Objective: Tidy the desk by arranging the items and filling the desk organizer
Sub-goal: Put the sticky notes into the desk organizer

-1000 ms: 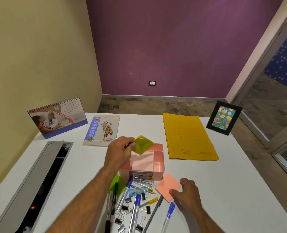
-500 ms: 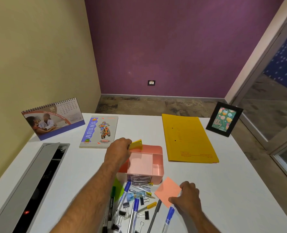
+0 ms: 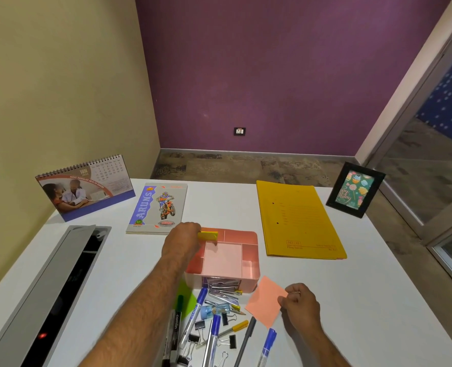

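Left hand (image 3: 182, 241) pinching yellow sticky pad (image 3: 207, 236) over pink organizer (image 3: 250, 238), mid-frame; right hand (image 3: 300, 304) pinching orange note (image 3: 265, 300), lower right.

We are seeing bare table (image 3: 352, 300) lying open to the right, between the yellow folder (image 3: 296, 221) and the near edge. Pens and binder clips (image 3: 214, 332) are crowding the near approach to the pink organizer (image 3: 254, 260). Our left hand (image 3: 181, 239) is covering the organizer's far left corner, holding a yellow pad (image 3: 208, 235) there. Our right hand (image 3: 300, 304) is resting by the orange note (image 3: 265, 300). The open cable tray (image 3: 60, 287) is blocking the left side, possibly recessed.
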`<act>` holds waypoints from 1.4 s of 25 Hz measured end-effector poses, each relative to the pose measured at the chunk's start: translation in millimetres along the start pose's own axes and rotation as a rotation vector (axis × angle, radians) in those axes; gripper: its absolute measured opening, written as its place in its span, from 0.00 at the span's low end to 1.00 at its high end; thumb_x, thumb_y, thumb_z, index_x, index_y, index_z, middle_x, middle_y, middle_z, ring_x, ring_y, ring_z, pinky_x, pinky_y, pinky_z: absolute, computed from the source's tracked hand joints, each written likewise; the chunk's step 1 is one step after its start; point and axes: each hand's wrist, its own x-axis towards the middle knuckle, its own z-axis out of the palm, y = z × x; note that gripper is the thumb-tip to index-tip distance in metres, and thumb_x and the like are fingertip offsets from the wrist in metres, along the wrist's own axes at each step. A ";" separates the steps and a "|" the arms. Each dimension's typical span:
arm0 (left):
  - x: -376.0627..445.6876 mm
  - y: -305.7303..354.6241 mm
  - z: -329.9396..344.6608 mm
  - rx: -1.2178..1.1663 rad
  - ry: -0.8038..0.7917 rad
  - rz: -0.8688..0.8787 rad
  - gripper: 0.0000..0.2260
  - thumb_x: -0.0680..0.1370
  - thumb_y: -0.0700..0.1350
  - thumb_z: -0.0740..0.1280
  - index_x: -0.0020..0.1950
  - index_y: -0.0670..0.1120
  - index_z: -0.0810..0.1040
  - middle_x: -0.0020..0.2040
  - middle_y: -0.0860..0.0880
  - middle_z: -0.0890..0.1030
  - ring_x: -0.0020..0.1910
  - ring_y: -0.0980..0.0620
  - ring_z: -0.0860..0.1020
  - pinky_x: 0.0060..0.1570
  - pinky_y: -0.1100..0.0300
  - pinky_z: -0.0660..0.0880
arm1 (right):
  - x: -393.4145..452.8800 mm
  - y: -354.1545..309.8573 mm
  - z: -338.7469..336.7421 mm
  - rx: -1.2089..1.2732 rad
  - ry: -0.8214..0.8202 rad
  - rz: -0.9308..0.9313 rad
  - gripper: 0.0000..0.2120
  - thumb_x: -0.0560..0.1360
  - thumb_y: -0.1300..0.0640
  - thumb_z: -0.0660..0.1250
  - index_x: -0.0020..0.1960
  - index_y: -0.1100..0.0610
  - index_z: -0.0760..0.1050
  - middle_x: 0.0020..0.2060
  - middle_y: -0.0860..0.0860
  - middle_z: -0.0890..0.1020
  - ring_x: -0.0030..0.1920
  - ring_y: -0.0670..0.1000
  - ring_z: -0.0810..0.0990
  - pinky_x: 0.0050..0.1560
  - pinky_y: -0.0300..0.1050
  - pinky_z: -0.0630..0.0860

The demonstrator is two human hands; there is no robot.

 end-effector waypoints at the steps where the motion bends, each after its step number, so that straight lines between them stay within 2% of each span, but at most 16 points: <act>1: 0.4 0.3 2.6 -0.014 -0.019 0.005 0.10 0.76 0.36 0.64 0.52 0.47 0.81 0.48 0.44 0.83 0.43 0.46 0.78 0.42 0.56 0.74 | -0.2 -1.1 -1.8 0.033 0.012 -0.021 0.10 0.69 0.64 0.74 0.44 0.54 0.76 0.37 0.54 0.82 0.41 0.55 0.82 0.45 0.48 0.78; 3: 0.1 -0.6 8.5 -0.073 -0.046 0.013 0.11 0.78 0.37 0.63 0.58 0.46 0.79 0.53 0.43 0.83 0.48 0.45 0.79 0.46 0.55 0.75 | -2.5 -7.4 -7.1 0.085 0.062 -0.070 0.09 0.70 0.65 0.73 0.46 0.54 0.78 0.39 0.55 0.82 0.44 0.56 0.81 0.44 0.46 0.77; 6: -2.7 -4.0 16.5 -0.165 -0.115 0.046 0.14 0.79 0.40 0.62 0.65 0.46 0.75 0.57 0.42 0.82 0.52 0.44 0.78 0.46 0.57 0.73 | -7.6 -24.8 -17.3 0.173 0.171 -0.159 0.08 0.73 0.67 0.69 0.48 0.56 0.80 0.44 0.55 0.82 0.47 0.55 0.79 0.42 0.42 0.72; 8: -3.3 -7.6 21.3 -0.198 -0.122 0.061 0.19 0.79 0.42 0.63 0.70 0.50 0.72 0.62 0.43 0.80 0.59 0.44 0.77 0.55 0.55 0.75 | -9.7 -39.9 -23.0 0.211 0.226 -0.255 0.07 0.75 0.65 0.67 0.50 0.56 0.79 0.47 0.55 0.82 0.48 0.57 0.78 0.44 0.44 0.73; 10: -7.1 -6.2 21.9 -0.285 -0.090 0.121 0.21 0.78 0.46 0.66 0.72 0.54 0.71 0.68 0.48 0.76 0.66 0.48 0.73 0.65 0.55 0.71 | -12.3 -58.2 -27.1 0.247 0.239 -0.376 0.07 0.76 0.64 0.67 0.51 0.54 0.79 0.46 0.54 0.81 0.47 0.57 0.78 0.41 0.44 0.75; 11: -10.2 -3.0 20.5 -0.341 -0.075 0.172 0.22 0.78 0.48 0.68 0.72 0.55 0.71 0.69 0.50 0.75 0.68 0.51 0.71 0.67 0.55 0.69 | -14.0 -67.7 -27.6 0.262 0.232 -0.439 0.08 0.76 0.65 0.67 0.50 0.54 0.78 0.45 0.53 0.81 0.46 0.56 0.78 0.39 0.41 0.75; 15: -24.0 17.5 7.5 -0.485 -0.031 0.375 0.23 0.76 0.54 0.71 0.70 0.60 0.72 0.64 0.61 0.76 0.64 0.58 0.71 0.64 0.57 0.69 | -27.8 -109.3 -18.1 0.294 0.181 -0.664 0.12 0.74 0.68 0.69 0.49 0.51 0.79 0.43 0.48 0.82 0.45 0.47 0.79 0.36 0.31 0.74; 19: -26.0 27.1 -2.0 -0.579 0.113 0.439 0.15 0.75 0.47 0.74 0.61 0.53 0.82 0.53 0.56 0.84 0.50 0.58 0.80 0.55 0.56 0.78 | -35.4 -134.6 -0.2 0.278 0.115 -0.788 0.11 0.73 0.67 0.70 0.49 0.53 0.80 0.43 0.46 0.82 0.45 0.44 0.79 0.38 0.33 0.76; 21: -25.5 23.7 -6.0 -0.640 0.167 0.414 0.09 0.74 0.42 0.74 0.54 0.50 0.85 0.46 0.54 0.86 0.44 0.59 0.82 0.50 0.58 0.80 | -34.9 -142.8 5.4 0.254 0.092 -0.804 0.10 0.73 0.66 0.70 0.48 0.52 0.80 0.42 0.44 0.82 0.45 0.43 0.79 0.38 0.32 0.75; 24: -23.8 11.1 -9.7 -0.691 0.189 0.344 0.06 0.73 0.40 0.75 0.47 0.49 0.85 0.40 0.56 0.85 0.41 0.59 0.82 0.46 0.61 0.80 | -29.7 -152.1 13.0 0.137 0.046 -0.864 0.07 0.72 0.65 0.71 0.47 0.54 0.80 0.40 0.44 0.82 0.42 0.41 0.79 0.37 0.27 0.73; 28: -22.4 -14.8 -8.0 -0.685 0.225 0.194 0.05 0.72 0.43 0.76 0.46 0.49 0.83 0.39 0.57 0.83 0.40 0.60 0.81 0.41 0.68 0.77 | -21.2 -167.1 26.4 -0.036 0.006 -0.935 0.05 0.74 0.63 0.69 0.48 0.54 0.79 0.42 0.47 0.83 0.42 0.45 0.80 0.41 0.36 0.77; 31: -23.7 -46.6 1.8 -0.543 0.255 -0.032 0.06 0.73 0.46 0.76 0.45 0.51 0.80 0.39 0.55 0.82 0.39 0.57 0.80 0.41 0.63 0.75 | -13.9 -178.8 37.9 -0.088 -0.011 -0.910 0.04 0.75 0.61 0.69 0.49 0.55 0.79 0.44 0.49 0.84 0.44 0.48 0.81 0.44 0.40 0.79; 33: -28.4 -72.9 15.6 -0.384 0.150 -0.178 0.08 0.72 0.49 0.76 0.46 0.51 0.79 0.42 0.52 0.82 0.41 0.53 0.79 0.44 0.60 0.74 | -9.5 -184.4 45.8 -0.116 -0.029 -0.882 0.04 0.76 0.60 0.68 0.50 0.55 0.79 0.45 0.49 0.84 0.45 0.48 0.81 0.45 0.40 0.79; 35: -37.1 -94.5 34.2 -0.242 -0.013 -0.231 0.13 0.71 0.52 0.75 0.50 0.50 0.78 0.47 0.51 0.82 0.47 0.50 0.79 0.47 0.58 0.76 | -4.7 -186.3 54.9 -0.130 -0.048 -0.838 0.04 0.76 0.60 0.67 0.50 0.54 0.79 0.45 0.49 0.84 0.45 0.48 0.81 0.46 0.41 0.79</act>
